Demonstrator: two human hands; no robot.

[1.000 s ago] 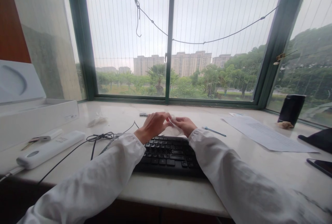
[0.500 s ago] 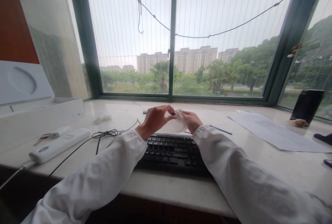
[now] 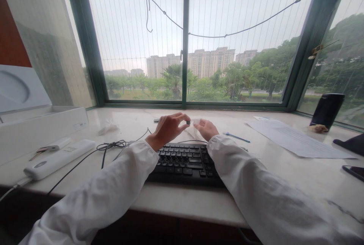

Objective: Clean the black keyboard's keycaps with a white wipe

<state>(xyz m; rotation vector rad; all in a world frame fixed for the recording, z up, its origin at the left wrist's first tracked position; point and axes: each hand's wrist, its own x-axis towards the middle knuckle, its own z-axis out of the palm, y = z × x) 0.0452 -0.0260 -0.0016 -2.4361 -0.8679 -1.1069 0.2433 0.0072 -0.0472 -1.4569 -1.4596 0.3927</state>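
My left hand point(image 3: 168, 128) pinches a small black keycap point(image 3: 188, 122) between thumb and fingertips, above the back of the black keyboard point(image 3: 183, 171). Close beside it, my right hand point(image 3: 207, 129) has its fingers closed on a thin, see-through white tissue point(image 3: 196, 121). A narrow gap separates the keycap from the tissue. The keyboard lies under my wrists, its left part hidden by my left sleeve and its right end by my right sleeve.
Left of the keyboard are a tied black cable point(image 3: 112, 145), a white power strip point(image 3: 58, 159), a crumpled tissue point(image 3: 108, 127) and a white box point(image 3: 42, 125). To the right lie a blue pen point(image 3: 238, 137), paper sheets point(image 3: 298, 139) and a phone point(image 3: 354, 171). A dark upright object point(image 3: 327, 111) stands near the window.
My two hands have moved slightly apart. The tissue has come away from the keycap, which now shows more fully in my left fingertips. The camera view has shifted a little.
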